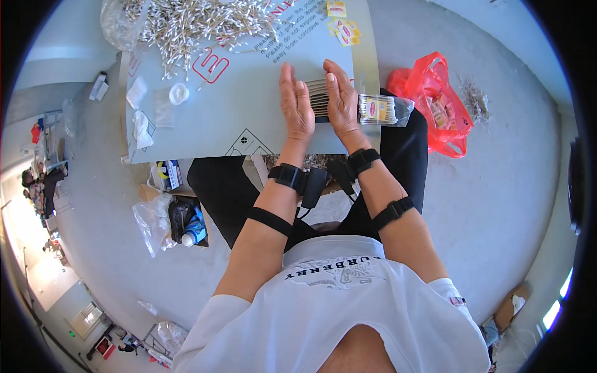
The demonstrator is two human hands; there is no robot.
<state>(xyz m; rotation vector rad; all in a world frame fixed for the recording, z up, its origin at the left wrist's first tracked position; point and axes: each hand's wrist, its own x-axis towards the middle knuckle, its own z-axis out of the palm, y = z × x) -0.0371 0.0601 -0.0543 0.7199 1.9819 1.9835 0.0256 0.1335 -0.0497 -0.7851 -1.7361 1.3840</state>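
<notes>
On the board before me lies a row of cotton swabs (318, 97), side by side between my two hands. My left hand (296, 104) stands on edge at the row's left end, its fingers stretched out. At the right end my right hand (341, 99) does the same, fingers straight and palm toward the swabs. Just right of it, a clear packet of cotton swabs (376, 110) with a yellow label lies at the board's right edge. Parts of the row are hidden behind both hands.
A heap of loose cotton swabs (205, 28) covers the board's (211, 127) far left. Yellow cards (344, 31) lie far right. Nearer left are a small white round container (179, 94) and crumpled white tissue (142, 129). A red plastic bag (438, 105) holding packets sits to the right.
</notes>
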